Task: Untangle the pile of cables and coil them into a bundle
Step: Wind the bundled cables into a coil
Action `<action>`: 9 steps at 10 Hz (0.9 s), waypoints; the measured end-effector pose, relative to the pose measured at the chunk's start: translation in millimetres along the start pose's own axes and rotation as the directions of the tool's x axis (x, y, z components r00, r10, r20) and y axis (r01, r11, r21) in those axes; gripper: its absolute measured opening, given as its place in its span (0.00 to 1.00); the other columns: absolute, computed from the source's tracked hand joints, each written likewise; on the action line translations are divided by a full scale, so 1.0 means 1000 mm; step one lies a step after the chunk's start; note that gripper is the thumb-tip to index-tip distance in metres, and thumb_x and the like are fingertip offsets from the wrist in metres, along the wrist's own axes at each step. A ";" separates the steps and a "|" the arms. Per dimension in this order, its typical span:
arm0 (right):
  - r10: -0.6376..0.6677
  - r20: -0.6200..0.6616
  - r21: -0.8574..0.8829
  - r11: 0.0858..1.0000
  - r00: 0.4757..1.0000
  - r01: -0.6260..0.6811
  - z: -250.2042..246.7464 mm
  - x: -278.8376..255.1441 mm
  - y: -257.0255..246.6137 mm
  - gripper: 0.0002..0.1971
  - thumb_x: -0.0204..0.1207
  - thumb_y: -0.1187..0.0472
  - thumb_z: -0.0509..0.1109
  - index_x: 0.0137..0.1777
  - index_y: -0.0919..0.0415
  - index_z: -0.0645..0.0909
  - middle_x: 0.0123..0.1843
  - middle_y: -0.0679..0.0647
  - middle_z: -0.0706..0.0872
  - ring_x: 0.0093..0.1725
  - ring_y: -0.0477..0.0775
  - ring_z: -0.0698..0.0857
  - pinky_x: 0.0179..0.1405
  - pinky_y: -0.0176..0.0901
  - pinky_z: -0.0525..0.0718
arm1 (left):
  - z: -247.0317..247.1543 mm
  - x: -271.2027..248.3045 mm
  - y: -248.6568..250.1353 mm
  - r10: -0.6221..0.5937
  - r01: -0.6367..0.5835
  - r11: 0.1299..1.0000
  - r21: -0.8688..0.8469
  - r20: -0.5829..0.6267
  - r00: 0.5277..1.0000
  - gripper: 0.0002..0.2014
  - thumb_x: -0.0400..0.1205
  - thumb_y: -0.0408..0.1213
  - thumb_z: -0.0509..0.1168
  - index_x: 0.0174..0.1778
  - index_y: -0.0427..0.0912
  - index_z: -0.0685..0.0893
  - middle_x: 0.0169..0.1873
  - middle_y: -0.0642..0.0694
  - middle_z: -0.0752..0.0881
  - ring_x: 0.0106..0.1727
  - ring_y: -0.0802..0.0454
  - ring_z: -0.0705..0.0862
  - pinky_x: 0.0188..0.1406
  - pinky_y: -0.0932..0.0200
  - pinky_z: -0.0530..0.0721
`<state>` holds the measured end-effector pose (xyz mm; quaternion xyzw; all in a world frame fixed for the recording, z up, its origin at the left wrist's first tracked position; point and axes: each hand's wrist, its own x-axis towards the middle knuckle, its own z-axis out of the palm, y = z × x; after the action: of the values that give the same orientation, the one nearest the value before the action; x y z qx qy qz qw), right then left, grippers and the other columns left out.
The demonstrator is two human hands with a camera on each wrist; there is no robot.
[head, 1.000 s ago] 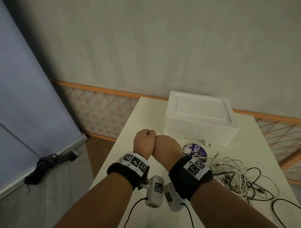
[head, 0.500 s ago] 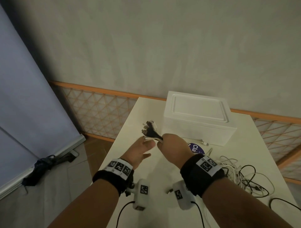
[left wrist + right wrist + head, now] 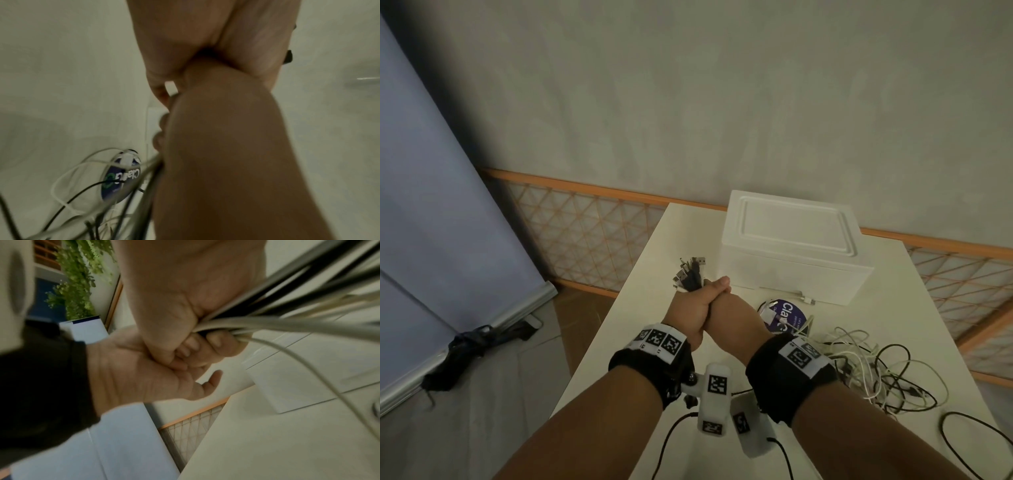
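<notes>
My left hand [image 3: 690, 313] and right hand [image 3: 732, 317] press together above the table [image 3: 654, 260], both fisted around one cable bunch [image 3: 688, 274], plugs pointing up.

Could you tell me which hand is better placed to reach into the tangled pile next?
Probably the right hand: the tangled pile lies on its side, while the left hand can hold the cable ends both clasp.
</notes>
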<state>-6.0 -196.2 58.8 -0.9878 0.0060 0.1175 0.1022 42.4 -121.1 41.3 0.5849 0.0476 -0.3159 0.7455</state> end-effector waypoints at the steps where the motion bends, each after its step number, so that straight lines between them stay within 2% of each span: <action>1: 0.009 -0.071 0.291 0.957 0.997 0.012 -0.003 -0.001 0.005 0.17 0.80 0.65 0.58 0.66 0.69 0.77 0.62 0.66 0.82 0.60 0.62 0.81 0.57 0.48 0.78 | 0.008 0.001 0.001 0.052 -0.044 0.995 0.094 -0.086 0.995 0.15 0.74 0.51 0.73 0.26 0.47 0.89 0.37 0.46 0.90 0.48 0.47 0.87 0.56 0.49 0.82; 2: -0.085 -0.002 0.409 0.909 0.996 0.078 -0.021 -0.004 0.023 0.13 0.71 0.60 0.71 0.55 0.62 0.82 0.49 0.56 0.84 0.49 0.53 0.82 0.50 0.45 0.78 | 0.013 -0.004 0.003 0.108 -0.101 0.992 0.071 -0.115 0.987 0.15 0.77 0.49 0.72 0.29 0.44 0.91 0.36 0.46 0.91 0.46 0.47 0.88 0.54 0.50 0.84; 3: -0.035 0.057 0.416 0.909 0.998 0.008 -0.045 -0.008 0.041 0.14 0.70 0.60 0.73 0.55 0.61 0.82 0.50 0.52 0.86 0.51 0.52 0.84 0.53 0.47 0.81 | 0.005 -0.001 0.011 0.096 -0.111 0.989 -0.094 -0.154 0.983 0.12 0.79 0.39 0.71 0.31 0.36 0.87 0.27 0.43 0.87 0.35 0.44 0.85 0.49 0.48 0.86; 4: 0.101 -0.410 0.503 0.854 0.906 0.133 -0.068 -0.001 0.045 0.08 0.77 0.59 0.66 0.54 0.55 0.82 0.53 0.47 0.85 0.54 0.48 0.82 0.55 0.41 0.77 | 0.004 -0.008 0.011 0.116 -0.123 0.991 -0.049 -0.129 0.985 0.08 0.79 0.32 0.70 0.36 0.33 0.82 0.21 0.42 0.80 0.24 0.47 0.81 0.38 0.51 0.85; 5: -0.172 -0.428 0.373 0.860 0.887 0.347 -0.074 0.009 0.022 0.16 0.83 0.53 0.61 0.67 0.55 0.80 0.70 0.46 0.78 0.70 0.43 0.74 0.70 0.36 0.66 | 0.014 -0.018 0.007 0.207 -0.204 0.965 0.167 0.000 0.978 0.09 0.81 0.28 0.63 0.34 0.34 0.82 0.18 0.43 0.79 0.21 0.50 0.79 0.35 0.51 0.82; 6: -0.299 -0.269 0.220 0.906 0.916 0.360 -0.060 0.019 0.004 0.22 0.85 0.46 0.54 0.60 0.59 0.83 0.62 0.52 0.85 0.63 0.50 0.80 0.67 0.50 0.75 | 0.017 -0.023 0.009 0.209 -0.217 0.945 0.244 0.062 0.976 0.17 0.87 0.26 0.51 0.36 0.44 0.77 0.18 0.54 0.84 0.22 0.59 0.83 0.36 0.52 0.83; 7: -0.242 -0.233 0.217 0.931 0.942 0.293 -0.052 0.020 0.001 0.24 0.85 0.46 0.54 0.42 0.65 0.82 0.42 0.56 0.85 0.44 0.54 0.82 0.52 0.56 0.80 | 0.011 -0.025 0.009 0.171 -0.183 0.956 0.229 0.074 0.983 0.19 0.90 0.27 0.43 0.39 0.50 0.69 0.18 0.64 0.83 0.22 0.67 0.82 0.27 0.64 0.83; 8: -0.250 -0.233 0.178 0.939 0.940 0.294 -0.049 0.018 -0.001 0.20 0.83 0.49 0.58 0.45 0.63 0.86 0.46 0.55 0.88 0.46 0.53 0.84 0.52 0.53 0.81 | 0.010 -0.027 0.007 0.193 -0.200 0.935 0.293 0.050 0.980 0.19 0.89 0.25 0.43 0.37 0.48 0.69 0.19 0.60 0.84 0.26 0.64 0.83 0.33 0.62 0.83; 9: -0.234 -0.213 0.234 0.930 0.949 0.282 -0.047 0.018 0.001 0.16 0.82 0.51 0.61 0.50 0.59 0.88 0.51 0.52 0.89 0.50 0.50 0.84 0.55 0.51 0.81 | 0.017 -0.035 0.005 0.212 -0.217 0.906 0.364 0.053 0.976 0.18 0.88 0.27 0.48 0.34 0.42 0.74 0.28 0.44 0.79 0.34 0.52 0.78 0.44 0.50 0.78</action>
<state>21.8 -206.2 98.8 -0.9643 -0.0996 0.0109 0.2451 12.3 -121.8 66.5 0.7137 -0.0813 -0.2388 0.6535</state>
